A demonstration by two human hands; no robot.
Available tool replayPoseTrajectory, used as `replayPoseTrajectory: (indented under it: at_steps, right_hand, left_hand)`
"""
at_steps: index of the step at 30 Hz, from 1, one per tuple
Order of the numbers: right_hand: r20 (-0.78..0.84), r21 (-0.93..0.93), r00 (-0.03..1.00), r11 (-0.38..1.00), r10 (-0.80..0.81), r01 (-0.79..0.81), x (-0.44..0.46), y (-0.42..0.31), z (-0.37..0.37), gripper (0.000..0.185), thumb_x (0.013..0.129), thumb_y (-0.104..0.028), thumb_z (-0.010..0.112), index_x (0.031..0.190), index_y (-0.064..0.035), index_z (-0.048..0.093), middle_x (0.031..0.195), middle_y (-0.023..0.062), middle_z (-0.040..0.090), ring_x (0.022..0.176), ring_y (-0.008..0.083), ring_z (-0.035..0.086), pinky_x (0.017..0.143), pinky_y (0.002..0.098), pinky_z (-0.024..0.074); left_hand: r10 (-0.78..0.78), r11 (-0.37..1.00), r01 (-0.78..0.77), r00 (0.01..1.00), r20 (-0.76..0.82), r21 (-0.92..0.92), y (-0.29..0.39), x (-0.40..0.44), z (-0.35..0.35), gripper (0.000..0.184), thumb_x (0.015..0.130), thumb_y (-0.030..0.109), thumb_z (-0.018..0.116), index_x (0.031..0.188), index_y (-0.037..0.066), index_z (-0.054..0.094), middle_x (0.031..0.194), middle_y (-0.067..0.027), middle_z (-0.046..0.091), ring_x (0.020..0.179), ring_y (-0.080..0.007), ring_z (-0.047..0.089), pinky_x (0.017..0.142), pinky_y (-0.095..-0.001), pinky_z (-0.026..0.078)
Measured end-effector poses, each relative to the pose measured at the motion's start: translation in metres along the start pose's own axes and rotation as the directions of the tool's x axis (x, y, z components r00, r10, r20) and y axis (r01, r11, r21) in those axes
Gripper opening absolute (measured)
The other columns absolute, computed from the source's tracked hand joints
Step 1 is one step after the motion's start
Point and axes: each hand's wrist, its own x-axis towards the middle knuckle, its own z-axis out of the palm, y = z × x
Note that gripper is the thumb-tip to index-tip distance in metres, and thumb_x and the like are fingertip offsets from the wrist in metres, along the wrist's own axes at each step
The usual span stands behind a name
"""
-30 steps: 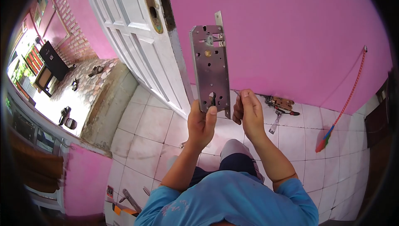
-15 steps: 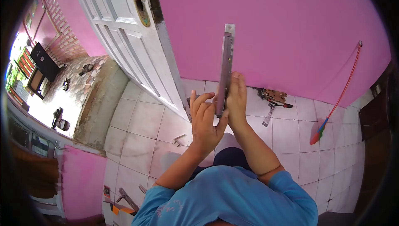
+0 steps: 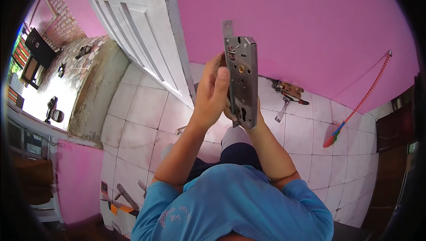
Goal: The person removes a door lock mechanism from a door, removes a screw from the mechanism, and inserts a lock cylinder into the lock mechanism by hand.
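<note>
Here, holding the lock case (image 3: 244,83) nearly upright, right hand (image 3: 258,119) curled behind its lower end; left hand (image 3: 211,94) along its left edge, cannot tell whether gripping.

Blue T-shirt (image 3: 230,196) — pale print, dark shorts (image 3: 242,156)

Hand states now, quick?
Left hand: at the lock's edge, fingers partly hidden; grip can't be told.
Right hand: closed on lock's lower end, mostly hidden.

The lock case (image 3: 246,83) has turned past edge-on, now showing the broad face opposite the one seen first.
</note>
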Motion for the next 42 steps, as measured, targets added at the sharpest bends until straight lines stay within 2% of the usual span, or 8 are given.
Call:
replayPoseTrajectory:
  at_steps: [4, 5, 9, 12, 15, 26, 32, 42]
  right_hand:
    - [-0.126, -0.108, 0.992, 0.993, 0.023, -0.037, -0.004, 0.01, -0.002, 0.033, 0.105, -0.035, 0.041, 0.12, -0.0071, 0.051, 0.071, 0.0088, 0.052, 0.045, 0.0132, 0.045, 0.033, 0.0244, 0.0359]
    - [-0.16, -0.248, 0.987, 0.969, -0.027, -0.013, -0.006, 0.013, -0.001, 0.033, 0.106, -0.036, 0.04, 0.121, -0.0094, 0.051, 0.073, 0.0055, 0.053, 0.05, 0.0099, 0.048, 0.044, 0.0217, 0.0429]
    - [-0.344, -0.364, 0.929, 0.931, -0.133, -0.001, -0.007, 0.033, -0.016, 0.03, 0.104, -0.035, 0.046, 0.112, -0.0073, 0.055, 0.071, 0.002, 0.057, 0.047, 0.0111, 0.052, 0.037, 0.024, 0.0405]
    - [-0.438, -0.406, 0.893, 0.909, -0.1, -0.097, -0.022, 0.028, -0.032, 0.025, 0.104, -0.03, 0.048, 0.107, -0.0065, 0.054, 0.072, -0.001, 0.049, 0.057, 0.0065, 0.045, 0.059, 0.021, 0.0386]
    - [-0.366, -0.477, 0.926, 0.873, -0.091, -0.102, -0.036, 0.022, -0.034, 0.02, 0.103, -0.026, 0.053, 0.097, -0.0066, 0.053, 0.067, -0.006, 0.039, 0.053, 0.0051, 0.033, 0.05, 0.0221, 0.0275]
    - [-0.056, -0.774, 0.998, 0.63, 0.038, -0.068, -0.066, 0.004, -0.052, 0.018, 0.102, -0.022, 0.055, 0.1, -0.0048, 0.051, 0.072, -0.0038, 0.046, 0.061, 0.0033, 0.039, 0.055, 0.0217, 0.0334]
    - [-0.105, -0.514, 0.991, 0.848, 0.086, -0.128, -0.08, 0.012, -0.069, 0.019, 0.105, -0.022, 0.045, 0.101, -0.0034, 0.048, 0.067, -0.0034, 0.039, 0.055, 0.0056, 0.034, 0.051, 0.0235, 0.029]
    - [-0.225, -0.28, 0.958, 0.931, 0.175, -0.236, -0.089, 0.018, -0.067, 0.021, 0.105, -0.024, 0.047, 0.103, -0.0041, 0.049, 0.063, -0.0046, 0.033, 0.05, 0.0061, 0.026, 0.048, 0.0241, 0.0248]
  left_hand:
    - [-0.287, 0.947, 0.291, 0.957, 0.051, -0.136, -0.013, 0.011, -0.005, 0.054, 0.108, 0.042, 0.026, 0.129, -0.004, 0.046, 0.099, -0.0105, 0.06, 0.095, -0.0197, 0.059, 0.091, -0.036, 0.047]
    - [-0.292, 0.946, 0.297, 0.955, 0.053, -0.134, -0.019, 0.01, -0.001, 0.054, 0.108, 0.042, 0.026, 0.129, -0.004, 0.046, 0.099, -0.0105, 0.06, 0.095, -0.0197, 0.059, 0.091, -0.036, 0.047]
    - [-0.353, 0.766, 0.289, 0.935, 0.0, -0.575, -0.029, 0.004, 0.011, 0.052, 0.106, 0.044, 0.03, 0.12, -0.003, 0.046, 0.076, -0.003, 0.045, 0.074, -0.0155, 0.05, 0.081, -0.0362, 0.048]
    - [-0.406, 0.676, 0.286, 0.913, -0.02, -0.679, -0.041, 0.002, 0.009, 0.048, 0.104, 0.042, 0.038, 0.119, -0.003, 0.045, 0.075, -0.0025, 0.043, 0.071, -0.0152, 0.047, 0.079, -0.0368, 0.048]
    - [-0.391, 0.653, 0.27, 0.921, -0.009, -0.708, -0.051, -0.003, 0.003, 0.044, 0.102, 0.038, 0.044, 0.12, -0.003, 0.045, 0.077, -0.003, 0.044, 0.072, -0.0156, 0.048, 0.076, -0.037, 0.048]
    - [-0.328, 0.536, 0.312, 0.933, 0.147, -0.784, -0.07, -0.007, -0.001, 0.045, 0.098, 0.039, 0.051, 0.118, -0.001, 0.049, 0.074, -0.0019, 0.041, 0.066, -0.0143, 0.042, 0.048, -0.0293, 0.04]
    - [-0.266, 0.437, 0.338, 0.934, 0.238, -0.834, -0.071, -0.003, -0.002, 0.045, 0.097, 0.038, 0.052, 0.118, -0.002, 0.051, 0.073, -0.002, 0.041, 0.065, -0.0134, 0.041, 0.046, -0.0265, 0.039]
    - [-0.283, 0.175, 0.399, 0.896, 0.342, -0.9, -0.091, -0.011, -0.001, 0.047, 0.098, 0.035, 0.05, 0.121, -0.006, 0.051, 0.075, -0.0038, 0.043, 0.066, -0.0156, 0.041, 0.048, -0.0284, 0.041]
